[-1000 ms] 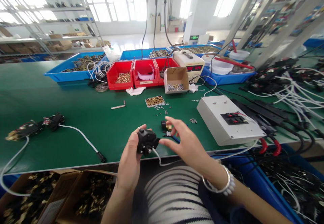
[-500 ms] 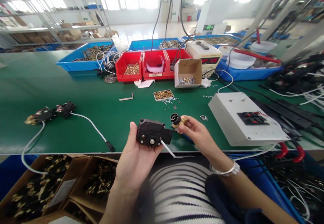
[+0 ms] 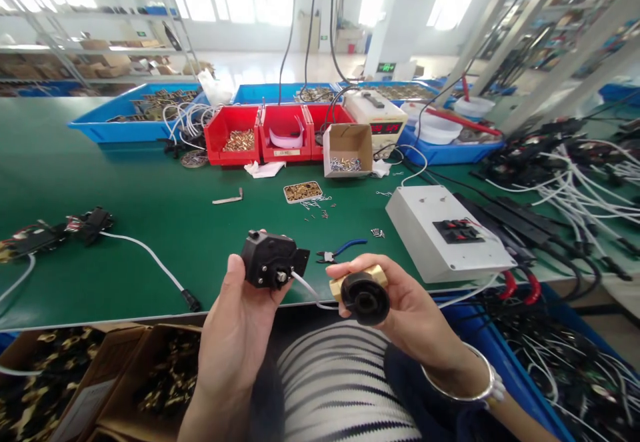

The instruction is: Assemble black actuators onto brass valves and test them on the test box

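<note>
**Left hand [image 3: 235, 335] and right hand [image 3: 405, 302], one part apiece**

With my left hand half curled beneath it, thumb along its side, I hold the black housing [image 3: 270, 255]; that cupped grip seems to suit keeping its metal shaft [image 3: 282, 276] uncovered. My right hand is partly closed round the brass fitting [image 3: 377, 274], leaving the round black collar [image 3: 364, 301] bare, its open end toward me. Both parts are apart, near the tabletop's [image 3: 145, 195] front edge. White cable [image 3: 306, 287] droops from the housing, slack enough, I judge, not to tug.

Just beyond lie blue-handled pliers [image 3: 350, 245] (within easy reach, I'd say). Loose screws [image 3: 377, 233] lie near the grey box [image 3: 425, 252]. Farther out sits a tray of small brass pieces [image 3: 303, 192], then red bins [image 3: 233, 158], open fronts facing me, presumably for easy picking.
</note>
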The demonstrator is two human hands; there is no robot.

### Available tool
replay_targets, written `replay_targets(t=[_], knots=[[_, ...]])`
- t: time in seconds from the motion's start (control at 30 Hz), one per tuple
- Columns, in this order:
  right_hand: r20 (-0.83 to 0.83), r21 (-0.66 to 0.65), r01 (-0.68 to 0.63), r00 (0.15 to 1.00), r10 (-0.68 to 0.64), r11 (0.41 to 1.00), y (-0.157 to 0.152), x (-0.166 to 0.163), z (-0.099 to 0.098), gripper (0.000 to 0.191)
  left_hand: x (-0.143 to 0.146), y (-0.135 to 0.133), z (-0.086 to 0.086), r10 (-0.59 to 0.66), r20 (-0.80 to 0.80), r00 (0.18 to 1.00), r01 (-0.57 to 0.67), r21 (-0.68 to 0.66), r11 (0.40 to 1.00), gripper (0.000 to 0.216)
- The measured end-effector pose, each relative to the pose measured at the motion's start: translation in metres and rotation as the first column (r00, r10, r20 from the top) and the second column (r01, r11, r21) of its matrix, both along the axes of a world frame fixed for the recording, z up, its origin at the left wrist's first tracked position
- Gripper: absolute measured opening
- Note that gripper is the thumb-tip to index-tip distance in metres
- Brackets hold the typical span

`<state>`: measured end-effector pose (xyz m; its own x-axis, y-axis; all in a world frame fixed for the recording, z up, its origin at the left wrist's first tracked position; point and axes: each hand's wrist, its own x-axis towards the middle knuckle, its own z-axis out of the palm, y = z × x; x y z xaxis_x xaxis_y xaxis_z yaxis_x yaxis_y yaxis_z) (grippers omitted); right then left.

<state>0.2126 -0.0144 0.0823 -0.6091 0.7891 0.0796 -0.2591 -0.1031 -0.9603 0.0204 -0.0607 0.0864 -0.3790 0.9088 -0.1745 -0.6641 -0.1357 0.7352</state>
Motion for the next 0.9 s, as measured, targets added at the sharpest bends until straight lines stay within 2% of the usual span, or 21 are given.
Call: replay_targets(t=[0.13, 0.27, 0.43, 0.57, 0.67, 0.77, 0.9], knots=[[-0.01, 0.011, -0.023, 1.0, 0.023, 1.0, -0.002, 0.002, -0.001, 0.036, 0.002, -0.002, 0.0, 0.012, -0.067, 0.998, -0.008, 0.059, 0.998, 0.042], [-0.08, -0.009, -0.055, 0.995, 0.054, 0.998, -0.005, 0.001, -0.001, 0.035, 0.005, -0.006, -0.001, 0.01, -0.12, 0.993, -0.004, 0.054, 0.999, 0.047], [-0.049, -0.063, -0.054, 0.997, 0.051, 0.997, -0.006, -0.001, 0.001, 0.043, 0.006, -0.005, -0.01, 0.046, -0.28, 0.959, -0.037, 0.036, 0.999, 0.051], [-0.101, -0.1, -0.094, 0.991, 0.083, 0.991, -0.007, -0.003, 0.004, 0.045, 0.006, -0.003, -0.013, 0.063, -0.304, 0.951, -0.058, 0.026, 0.998, 0.052], [-0.113, -0.184, -0.138, 0.986, 0.119, 0.973, -0.009, -0.006, 0.005, 0.05, 0.007, -0.005, -0.009, 0.082, -0.34, 0.937, -0.056, 0.084, 0.995, 0.05], [-0.036, -0.281, -0.113, 0.994, 0.108, 0.953, -0.012, -0.011, 0.003, 0.05, 0.01, -0.009, -0.005, 0.138, -0.416, 0.899, -0.077, 0.16, 0.984, 0.052], [-0.017, -0.31, -0.106, 0.994, 0.107, 0.945, -0.016, -0.017, 0.002, 0.05, 0.012, -0.014, -0.006, 0.095, -0.59, 0.802, -0.03, 0.12, 0.992, 0.059]])
